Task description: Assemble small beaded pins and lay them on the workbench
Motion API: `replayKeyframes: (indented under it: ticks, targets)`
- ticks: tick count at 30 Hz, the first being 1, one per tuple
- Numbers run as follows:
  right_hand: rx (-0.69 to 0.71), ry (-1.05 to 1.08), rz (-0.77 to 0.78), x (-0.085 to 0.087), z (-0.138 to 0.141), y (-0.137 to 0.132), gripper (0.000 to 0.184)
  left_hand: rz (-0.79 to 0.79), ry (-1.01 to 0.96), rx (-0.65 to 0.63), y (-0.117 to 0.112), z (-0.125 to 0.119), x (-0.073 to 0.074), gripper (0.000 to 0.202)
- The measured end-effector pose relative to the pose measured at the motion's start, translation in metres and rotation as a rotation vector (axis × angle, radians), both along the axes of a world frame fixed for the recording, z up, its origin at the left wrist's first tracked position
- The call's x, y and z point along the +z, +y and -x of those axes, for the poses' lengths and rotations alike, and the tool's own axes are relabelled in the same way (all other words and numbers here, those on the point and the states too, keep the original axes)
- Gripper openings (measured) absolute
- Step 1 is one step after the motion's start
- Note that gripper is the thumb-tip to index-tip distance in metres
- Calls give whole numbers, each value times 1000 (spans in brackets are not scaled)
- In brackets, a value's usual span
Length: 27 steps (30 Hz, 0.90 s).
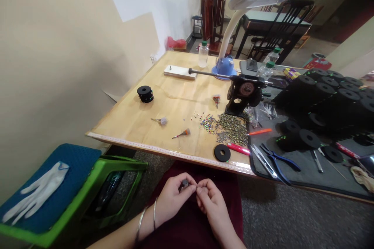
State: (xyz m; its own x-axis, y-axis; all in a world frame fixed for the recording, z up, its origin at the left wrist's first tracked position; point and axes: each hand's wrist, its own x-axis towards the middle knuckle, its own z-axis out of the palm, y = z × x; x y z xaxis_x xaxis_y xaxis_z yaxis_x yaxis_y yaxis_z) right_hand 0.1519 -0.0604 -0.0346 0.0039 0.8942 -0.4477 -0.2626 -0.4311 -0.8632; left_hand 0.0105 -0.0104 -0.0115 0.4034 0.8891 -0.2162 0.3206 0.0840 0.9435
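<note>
Over my lap, just off the front edge of the table, my left hand (178, 192) is closed around a small dark object (184, 183), mostly hidden by the fingers. Its thumb and index fingertips meet those of my right hand (212, 200), which is pinched closed. Whatever lies between the right fingertips is too small to make out. On the tabletop nearest the hands lie a flat black foam ring (222, 153) and a red pen-like tool (238, 148). Behind them are a heap of small brass-coloured metal pieces (233, 127) and scattered coloured beads (208, 123).
A black winding device (244, 91) with a long rod stands behind the heap, near a blue-based lamp (224, 66). Blue-handled pliers (280, 161) and scissors (264, 161) lie on a grey mat. Black foam spools (324, 97) are stacked right. A white glove (43, 190) rests on a stool left.
</note>
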Motion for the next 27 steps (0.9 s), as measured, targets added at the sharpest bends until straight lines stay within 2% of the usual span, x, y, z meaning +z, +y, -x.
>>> replayKeyframes:
  ticks: [3,7,14,19,22,27]
  targets:
    - [87,-102,-49,-5,1,-2,22,-10,-53,25,2,2,1,17]
    - [145,-196,-81,-6,2,-4,13,-46,-29,48,1,3,-1,16]
    - [131,-230,-86,5,3,-3,10,-96,15,139,0,2,-6,17]
    - [92,-237,-87,1,2,-6,11,-108,14,230,6,6,-5,16]
    - [37,-172,-69,0,0,-6,12,-55,-14,289,13,13,-6,17]
    - [11,-105,-14,4,-1,-4,18,123,-119,153,13,21,-5,24]
